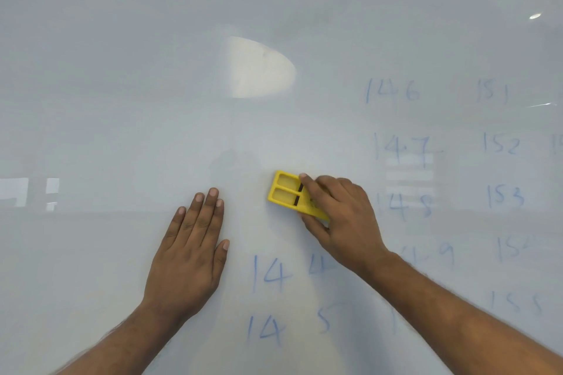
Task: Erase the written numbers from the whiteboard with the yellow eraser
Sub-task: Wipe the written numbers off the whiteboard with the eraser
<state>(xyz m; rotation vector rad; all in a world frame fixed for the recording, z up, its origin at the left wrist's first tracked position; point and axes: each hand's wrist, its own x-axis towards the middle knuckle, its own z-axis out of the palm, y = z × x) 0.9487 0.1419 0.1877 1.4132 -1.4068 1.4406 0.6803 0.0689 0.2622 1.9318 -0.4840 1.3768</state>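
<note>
The whiteboard [122, 100] fills nearly the whole view and is marked with blue handwritten numbers [393, 91] toward its right and lower parts. The yellow eraser [288, 192] is held flat against the board by the right hand [341, 219], with the forefinger laid along its top edge and the thumb curled under its lower edge; the outer half of the eraser, with two rectangular recesses, is left uncovered.

The left hand [189, 250] is pressed flat on the board just left of the eraser, apart from it, its fingers straight and close together and nothing grasped.

Two columns of numbers can be read to the right of the eraser: 146, 147 and 148 in the nearer one, 151, 152 and 153 in the farther one, with fainter entries below partly hidden by the right forearm. Below the eraser, "14" is written twice, each followed by a partly smeared digit. Bright reflections [259, 67] of lights are seen on the glossy board.
</note>
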